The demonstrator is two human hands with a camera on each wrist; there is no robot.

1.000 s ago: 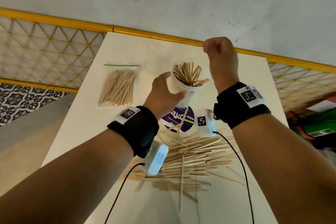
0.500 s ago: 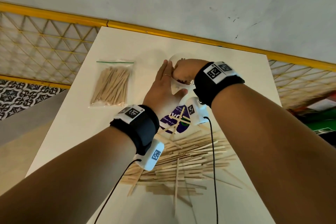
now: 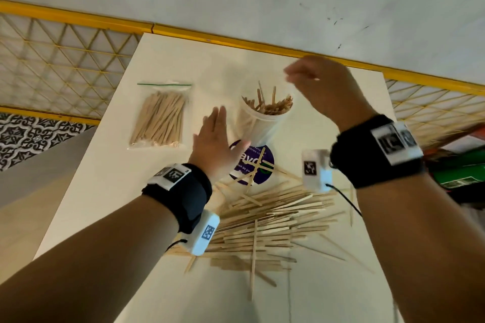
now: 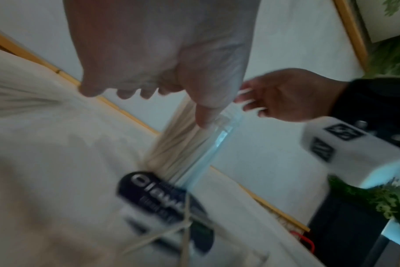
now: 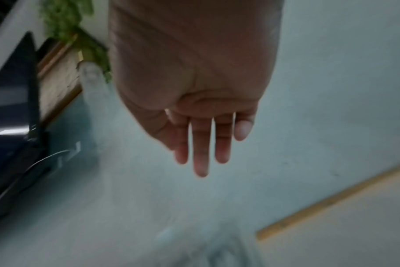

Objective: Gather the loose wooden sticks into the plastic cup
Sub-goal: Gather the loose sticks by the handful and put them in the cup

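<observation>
Neither of our hands grips anything. Our left hand (image 3: 215, 142) has its fingers straight and spread, palm turned toward the plastic cup (image 3: 263, 118), just left of it. In the left wrist view the thumb tip (image 4: 204, 117) sits at the cup's (image 4: 201, 144) clear wall; touching or a hair apart, we can't tell, too much blur. Our right hand (image 3: 325, 89) is raised above & right of the cup, fingers (image 5: 201, 153) straight, slightly apart, nothing between them; it's blurred in the head view.

The cup stands on the white table (image 3: 110, 178), toward the far side, approx. mid-width, packed w/ upright wooden sticks (image 3: 270, 105) whose tips show above the rim. It looks a bit tilted in the head view, though that may be lens distortion.

Near side of the cup: a dark round sticker (image 3: 253, 165) on the table w/ white lettering, a few sticks crossing it. Nearer still, the loose sticks (image 3: 270, 220) lie in a wide heap, mostly running left-right, w/ 1 long stick (image 3: 253, 257) lying near-far across them & a few strays at the right edge.

Left of the cup, well apart from it, a clear zip bag (image 3: 160, 118) w/ a green seal lies flat, filled w/ more sticks.

Both wrists carry black bands (image 3: 183, 196) w/ white marker tags & small white camera boxes. Past the table's far edge: yellow trim & a grey floor.
</observation>
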